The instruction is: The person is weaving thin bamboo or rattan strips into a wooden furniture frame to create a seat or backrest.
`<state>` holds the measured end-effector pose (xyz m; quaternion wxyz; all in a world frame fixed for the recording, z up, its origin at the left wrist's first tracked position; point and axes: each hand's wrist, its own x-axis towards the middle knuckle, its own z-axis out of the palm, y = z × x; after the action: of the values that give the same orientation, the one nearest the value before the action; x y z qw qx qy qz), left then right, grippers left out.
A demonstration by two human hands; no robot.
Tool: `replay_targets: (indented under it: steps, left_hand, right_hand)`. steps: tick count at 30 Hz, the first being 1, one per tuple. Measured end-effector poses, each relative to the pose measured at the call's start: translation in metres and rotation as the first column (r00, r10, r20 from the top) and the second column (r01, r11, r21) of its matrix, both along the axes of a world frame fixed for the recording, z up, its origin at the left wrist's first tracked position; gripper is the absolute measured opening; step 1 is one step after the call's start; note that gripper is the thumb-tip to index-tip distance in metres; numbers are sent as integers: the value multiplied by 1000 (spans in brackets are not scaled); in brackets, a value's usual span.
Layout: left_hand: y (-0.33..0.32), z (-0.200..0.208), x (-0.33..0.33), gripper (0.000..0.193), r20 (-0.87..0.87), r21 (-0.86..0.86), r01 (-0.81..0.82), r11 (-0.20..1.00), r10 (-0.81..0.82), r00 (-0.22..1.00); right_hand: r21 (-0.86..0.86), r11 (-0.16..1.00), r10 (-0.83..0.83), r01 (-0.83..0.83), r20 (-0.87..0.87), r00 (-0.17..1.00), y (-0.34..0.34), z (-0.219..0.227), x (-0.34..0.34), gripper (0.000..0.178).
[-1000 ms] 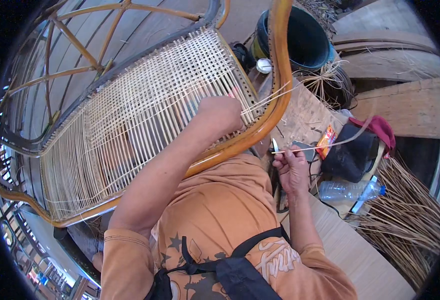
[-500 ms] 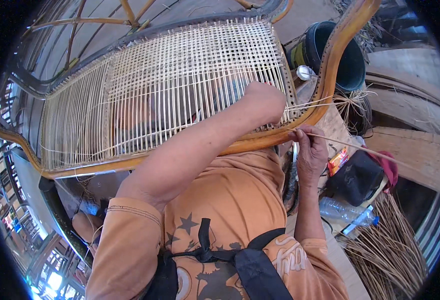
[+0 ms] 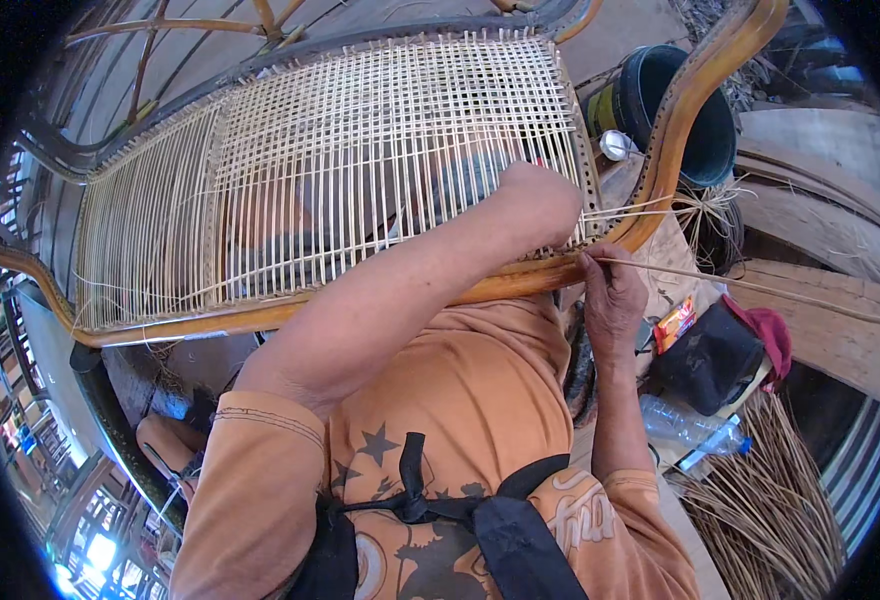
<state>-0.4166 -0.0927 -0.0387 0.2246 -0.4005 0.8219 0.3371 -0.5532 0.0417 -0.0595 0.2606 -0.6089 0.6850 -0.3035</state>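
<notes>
Cane weave [image 3: 340, 170], pale and open-meshed, fills a curved wooden frame [image 3: 660, 190] lying across the person's lap. The left hand [image 3: 545, 200] rests on the weave near its right end, curled, fingers hidden; whether it grips anything cannot be told. The right hand [image 3: 612, 300], just below the frame's right rail, pinches a thin cane strand [image 3: 760, 288] that runs off to the right. A dark bucket [image 3: 695, 110] stands beyond the frame; a black bag [image 3: 710, 355] and a plastic bottle [image 3: 685, 428] lie near the right forearm.

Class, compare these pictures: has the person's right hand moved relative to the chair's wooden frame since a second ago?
Yes. The right hand has come up from below the wooden frame and now pinches the cane strand right against the frame's edge.
</notes>
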Motion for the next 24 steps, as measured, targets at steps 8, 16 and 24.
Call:
replay_targets:
  steps: [8, 16, 24]
  left_hand:
    - [2, -3, 6, 27, -78, -2, -32, 999, 32, 996]
    - [5, -10, 9, 26, -130, 12, -68, 998, 69, 989]
    - [3, -7, 12, 27, -136, 49, -72, 996, 78, 988]
  right_hand:
    - [-93, 992, 80, -83, -40, 996, 1, -2, 2, 9]
    - [-31, 994, 102, -106, -119, 988, 2, -6, -6, 6]
    - [-135, 961, 223, -243, -150, 963, 4, 2, 3, 8]
